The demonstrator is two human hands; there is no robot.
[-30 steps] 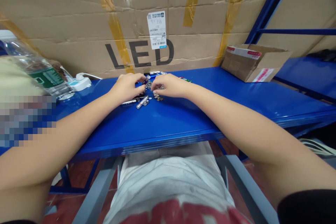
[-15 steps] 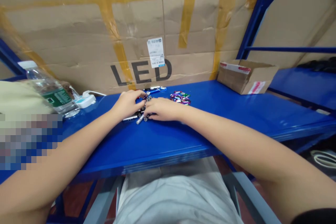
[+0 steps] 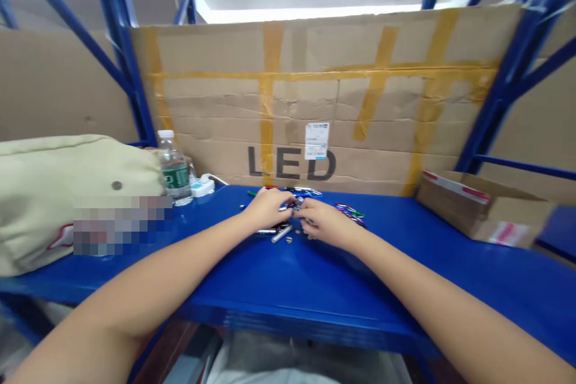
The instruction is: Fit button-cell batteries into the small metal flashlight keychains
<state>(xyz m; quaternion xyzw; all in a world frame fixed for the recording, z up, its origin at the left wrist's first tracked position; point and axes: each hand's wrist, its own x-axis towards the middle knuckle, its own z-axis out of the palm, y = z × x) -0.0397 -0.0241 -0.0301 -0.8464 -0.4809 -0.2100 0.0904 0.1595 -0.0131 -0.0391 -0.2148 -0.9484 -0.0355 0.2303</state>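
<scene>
My left hand [image 3: 268,208] rests over a group of pens and small metal parts on the blue table [image 3: 288,276], its fingers curled around something too small to name. Close to its right, my right hand [image 3: 327,221] has bent fingertips at the same small parts; what they grip is hidden. A silver tube [image 3: 281,234] lies below the left hand, with a small ring-like piece [image 3: 288,240] beside it. Behind the hands are blue and silver pens [image 3: 310,192]. Several colourful small clips or pens [image 3: 351,211] lie beyond the right hand.
A water bottle [image 3: 175,171] and a white power strip [image 3: 202,186] stand at the left, beside a cream bag [image 3: 81,174]. An open cardboard box [image 3: 472,207] sits at the right. A large "LED" carton [image 3: 216,126] forms the back, between blue posts.
The camera view has tilted up and turned left, showing the ceiling and more of the bag. My hands are slightly farther apart, and a small ring-like piece shows between them on the table.
</scene>
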